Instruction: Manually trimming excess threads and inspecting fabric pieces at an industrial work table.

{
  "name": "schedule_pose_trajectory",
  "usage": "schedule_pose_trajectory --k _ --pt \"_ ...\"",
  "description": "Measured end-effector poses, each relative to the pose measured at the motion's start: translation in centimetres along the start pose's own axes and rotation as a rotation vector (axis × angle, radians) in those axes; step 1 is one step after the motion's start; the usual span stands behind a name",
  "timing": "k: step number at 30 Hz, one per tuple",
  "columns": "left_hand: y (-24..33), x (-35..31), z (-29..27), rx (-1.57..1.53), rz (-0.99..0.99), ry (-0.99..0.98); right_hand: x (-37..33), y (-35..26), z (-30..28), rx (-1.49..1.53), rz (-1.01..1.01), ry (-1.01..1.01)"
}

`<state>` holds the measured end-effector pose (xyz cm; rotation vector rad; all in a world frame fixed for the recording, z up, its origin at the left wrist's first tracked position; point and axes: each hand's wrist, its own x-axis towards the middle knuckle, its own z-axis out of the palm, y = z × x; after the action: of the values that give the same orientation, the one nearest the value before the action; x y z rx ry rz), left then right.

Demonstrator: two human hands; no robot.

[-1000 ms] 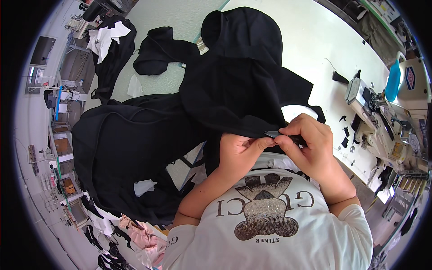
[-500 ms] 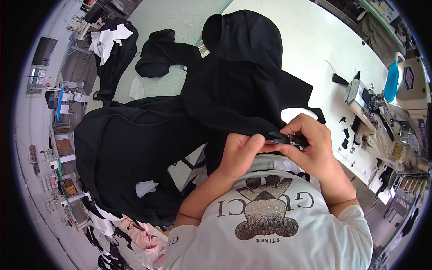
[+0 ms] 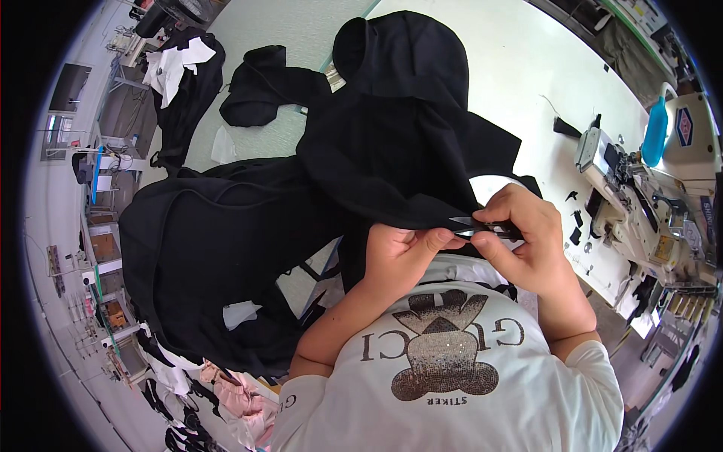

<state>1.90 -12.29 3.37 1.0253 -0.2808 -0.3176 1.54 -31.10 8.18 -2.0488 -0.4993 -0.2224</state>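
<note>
A large black garment [image 3: 384, 143] lies spread over the table and comes down to its near edge in front of me. My left hand [image 3: 403, 252] pinches the near edge of this cloth between thumb and fingers. Just to the right, my right hand [image 3: 527, 237] is closed round small thread snips [image 3: 497, 229]. The snips' pointed metal blades face left, beside my left thumb and against the cloth edge. Any thread between the blades is too small to make out.
On the right stands a sewing machine [image 3: 633, 203] with a blue bottle [image 3: 656, 134] by it; black scraps [image 3: 576, 226] lie on the white tabletop [image 3: 542, 83]. More black cloth [image 3: 203, 256] is heaped at left, with a pale scrap [image 3: 241, 314]. Pink fabric [image 3: 245, 407] lies lower left.
My right hand and the snips have shifted slightly right, and the angle of the blades has changed a little. My left hand still pinches the cloth. The whole view has moved slightly.
</note>
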Motion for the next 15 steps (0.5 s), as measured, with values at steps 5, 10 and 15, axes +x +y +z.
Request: schedule_pose_trajectory --k 5,10,15 --pt "0.35 0.09 0.17 0.012 0.016 0.017 0.28 0.11 0.25 -0.007 -0.037 0.001" --pt "0.32 -0.05 0.23 0.002 0.011 0.059 0.33 0.1 0.47 0.008 -0.059 0.037" --pt "0.41 -0.11 -0.01 -0.004 0.024 0.044 0.19 0.08 0.0 0.03 -0.014 0.015"
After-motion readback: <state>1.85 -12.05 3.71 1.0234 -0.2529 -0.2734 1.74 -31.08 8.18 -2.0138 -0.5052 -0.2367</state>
